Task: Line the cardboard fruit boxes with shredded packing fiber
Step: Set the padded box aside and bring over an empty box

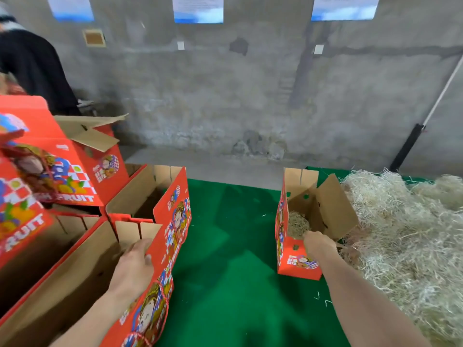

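On the green mat we work between two groups of red printed boxes. At the near left, our left hand grasps the near box by its right side: the thumb lies over the top edge of that red side and the fingers reach down inside against the brown cardboard. This box stands open, and we see no fiber in the part of it that shows. Just beyond it sits a second open box, its bottom in shadow. Left of these two, more boxes of the same kind are stacked at a tilt, one with its brown flaps raised.

Well apart, across the mat to the right, the right box stands upright, narrow end toward us, with its brown flap folded out to the right. A wad of pale fiber lies in its bottom. Our right hand is over the near rim of this box, with the back of the hand toward us and the fingers dipping inside, out of sight; we cannot tell whether they grasp the fiber, the rim, or nothing.

Just right of that box, touching its flap, a big loose pile of the same fiber covers the right of the mat. A few stray strands lie on the mat near our right forearm.

Beyond the mat rises a grey concrete wall, and a person in dark clothes stands at the far left.
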Available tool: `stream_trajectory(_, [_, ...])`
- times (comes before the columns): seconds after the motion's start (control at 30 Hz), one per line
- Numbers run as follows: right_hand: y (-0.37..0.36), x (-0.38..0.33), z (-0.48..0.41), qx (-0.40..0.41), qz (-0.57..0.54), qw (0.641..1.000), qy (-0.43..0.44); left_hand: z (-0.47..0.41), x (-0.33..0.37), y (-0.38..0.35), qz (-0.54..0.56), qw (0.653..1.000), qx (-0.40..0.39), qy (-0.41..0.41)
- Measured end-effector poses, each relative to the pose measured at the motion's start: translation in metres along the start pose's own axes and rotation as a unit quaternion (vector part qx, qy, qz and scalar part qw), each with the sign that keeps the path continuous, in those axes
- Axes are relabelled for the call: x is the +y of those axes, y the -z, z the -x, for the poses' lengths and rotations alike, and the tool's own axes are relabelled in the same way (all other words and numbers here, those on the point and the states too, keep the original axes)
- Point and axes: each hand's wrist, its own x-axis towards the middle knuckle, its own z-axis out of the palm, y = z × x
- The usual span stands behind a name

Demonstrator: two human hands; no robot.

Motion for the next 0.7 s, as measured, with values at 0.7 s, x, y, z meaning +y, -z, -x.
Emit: stream_trajectory(0.7, [-0.032, -0.283, 0.213, -0.171, -0.418, 0.872, 0.188, 0.047, -0.064, 0.076, -0.065, 0.981, -0.180, -0.002])
